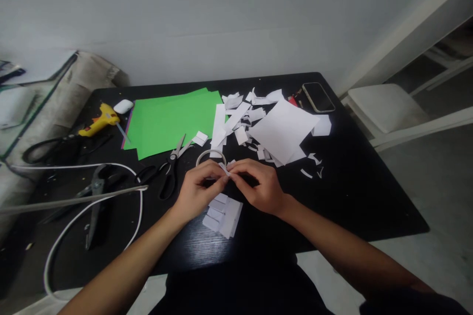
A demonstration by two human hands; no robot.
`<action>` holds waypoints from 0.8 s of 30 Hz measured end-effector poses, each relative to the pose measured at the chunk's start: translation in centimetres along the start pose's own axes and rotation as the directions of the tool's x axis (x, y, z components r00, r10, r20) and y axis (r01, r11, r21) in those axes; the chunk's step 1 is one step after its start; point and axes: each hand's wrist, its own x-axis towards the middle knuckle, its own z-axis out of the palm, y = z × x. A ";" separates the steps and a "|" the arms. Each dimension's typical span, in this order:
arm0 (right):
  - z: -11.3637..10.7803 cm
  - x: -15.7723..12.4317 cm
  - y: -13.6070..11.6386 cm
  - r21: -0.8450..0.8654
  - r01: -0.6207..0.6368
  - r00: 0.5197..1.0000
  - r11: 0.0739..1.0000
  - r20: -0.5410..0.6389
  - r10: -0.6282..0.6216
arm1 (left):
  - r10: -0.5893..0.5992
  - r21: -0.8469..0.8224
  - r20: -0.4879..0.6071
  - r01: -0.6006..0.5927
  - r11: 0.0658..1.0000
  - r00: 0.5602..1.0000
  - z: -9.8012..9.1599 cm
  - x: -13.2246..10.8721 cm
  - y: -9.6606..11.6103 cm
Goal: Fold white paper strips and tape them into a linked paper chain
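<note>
My left hand (201, 186) and my right hand (260, 184) meet over the middle of the black table, fingertips pinched on a small piece of white paper (224, 168). Fingers hide most of that piece. Just beyond the left fingers a pale ring (211, 151) lies on the table, partly covered by the hand. Below my hands rests a group of small folded white papers (222, 214). To the left are scissors (172, 157) with black handles, their blades apart, and a small folded white paper (200, 138) near the tips.
Green sheets (173, 120) and a yellow glue gun (99, 120) lie at the back left. White scraps and a larger white sheet (284, 130) cover the centre right, near a phone (318, 97). Pliers (96, 189) and a looping white cable (79, 220) occupy the left.
</note>
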 end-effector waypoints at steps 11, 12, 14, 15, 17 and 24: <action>-0.2 0.2 -0.1 0.085 -0.073 0.997 0.994 0.013 0.072 | 0.008 0.026 0.018 -0.009 1.000 1.000 -0.1 -0.1 0.3; -0.1 0.1 -0.1 0.092 -0.081 0.997 0.992 0.013 0.080 | 0.005 0.025 0.018 -0.005 1.000 1.000 -0.1 -0.1 0.4; -0.1 0.1 -0.1 0.103 -0.095 0.995 0.990 0.018 0.093 | -0.001 0.022 0.018 0.001 1.000 1.000 -0.2 -0.1 0.4; -0.1 0.1 -0.1 0.107 -0.100 0.995 0.989 0.022 0.099 | -0.004 0.020 0.017 0.003 1.000 1.000 -0.2 0.0 0.5; -0.1 0.0 -0.2 0.112 -0.107 0.994 0.988 0.025 0.105 | -0.012 0.012 0.017 0.012 1.000 1.000 -0.2 0.0 0.5; -0.1 0.0 -0.2 0.110 -0.113 0.993 0.988 0.030 0.110 | -0.044 -0.015 0.016 0.045 0.999 0.999 -0.2 0.0 0.6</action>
